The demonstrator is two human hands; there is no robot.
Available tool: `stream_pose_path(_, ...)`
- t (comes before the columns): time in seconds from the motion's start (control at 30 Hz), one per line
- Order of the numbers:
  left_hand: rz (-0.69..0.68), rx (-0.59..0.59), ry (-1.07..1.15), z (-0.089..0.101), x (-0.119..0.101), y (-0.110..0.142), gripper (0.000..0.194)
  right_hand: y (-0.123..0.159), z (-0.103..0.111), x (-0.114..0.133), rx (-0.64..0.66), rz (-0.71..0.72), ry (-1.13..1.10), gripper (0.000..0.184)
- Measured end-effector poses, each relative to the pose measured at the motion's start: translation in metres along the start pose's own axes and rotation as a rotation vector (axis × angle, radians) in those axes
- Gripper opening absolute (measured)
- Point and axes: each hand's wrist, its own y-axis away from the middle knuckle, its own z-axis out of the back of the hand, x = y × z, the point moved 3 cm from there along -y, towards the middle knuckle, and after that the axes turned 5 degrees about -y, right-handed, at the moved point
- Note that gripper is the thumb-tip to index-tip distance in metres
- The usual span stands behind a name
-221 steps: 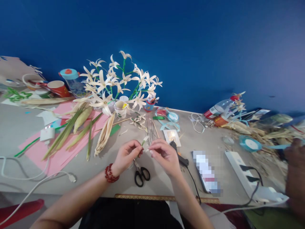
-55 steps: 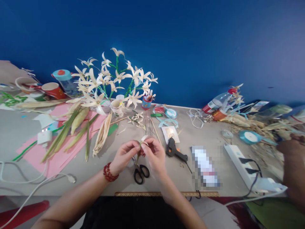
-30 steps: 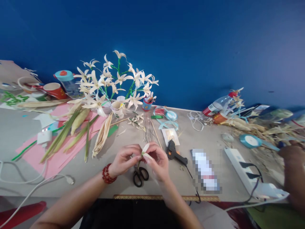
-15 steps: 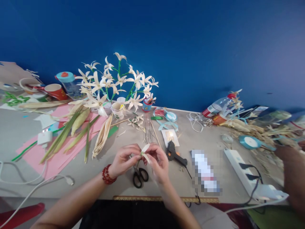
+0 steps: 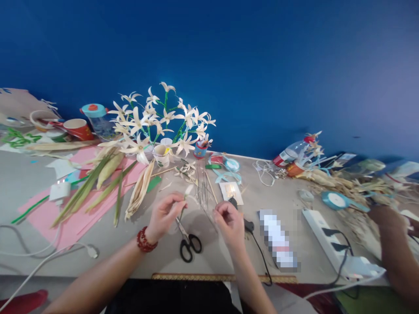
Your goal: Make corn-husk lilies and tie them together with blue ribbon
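Note:
My left hand [image 5: 165, 216], with a red bead bracelet at the wrist, pinches a small white husk flower [image 5: 188, 190] by its thin green stem. The flower has pale petals pointing up and to the right. Apart from it, to the right, is my right hand [image 5: 229, 222], its fingers curled together; whether anything is in them is hidden. Black-handled scissors [image 5: 190, 247] lie below, between the hands. Behind my right hand a black glue gun [image 5: 248, 226] is partly covered. Several thin wires [image 5: 203, 194] lie just beyond the hands.
White husk flowers [image 5: 166, 115] stand in cups at the back. Pink paper [image 5: 36, 218] and green husks [image 5: 88, 192] lie left. On the right are a blurred phone [image 5: 278, 240], a power strip [image 5: 322, 240], a ribbon roll [image 5: 335, 200] and another person's hand [image 5: 382, 216].
My hands were together at the flower and have come apart. The right hand has moved right, in front of the glue gun; the left keeps the flower. The other person's arm has shifted.

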Motion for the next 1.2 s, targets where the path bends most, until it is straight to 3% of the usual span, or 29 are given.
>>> stream_pose_path(0.1,0.121,-0.093,0.066,0.004,0.006,-0.006,0.017,-0.004,0.014,0.001,-0.025,0.036,0.001,0.024)
stream_pose_path(0.23,0.163,-0.124,0.142,0.004,0.01,-0.008,0.016,0.004,0.031,-0.006,-0.02,0.018,0.04,0.031)
stream_pose_path(0.33,0.166,-0.129,0.14,0.003,0.011,-0.005,0.016,0.014,0.052,-0.011,-0.058,-0.01,0.13,0.021)
stream_pose_path(0.43,0.159,-0.113,0.128,0.001,0.011,-0.003,0.016,0.023,0.081,-0.014,-0.096,-0.009,0.364,0.011)
stream_pose_path(0.57,0.169,-0.046,0.085,-0.003,0.013,0.0,0.018,0.025,0.107,-0.019,0.056,0.069,0.879,0.043)
stream_pose_path(0.67,0.172,0.0,0.048,-0.005,0.015,0.002,0.019,0.019,0.113,-0.027,0.18,0.092,1.063,0.056)
stream_pose_path(0.8,0.165,0.026,0.027,-0.006,0.017,0.004,0.018,0.007,0.111,-0.037,0.386,0.122,1.045,0.047)
stream_pose_path(1.0,0.159,0.053,0.006,-0.007,0.02,0.004,0.02,-0.009,0.117,-0.039,0.526,0.107,1.0,0.026)
stream_pose_path(1.2,0.171,0.071,0.015,-0.01,0.02,0.005,0.02,-0.019,0.133,-0.034,0.513,-0.041,0.856,0.035)
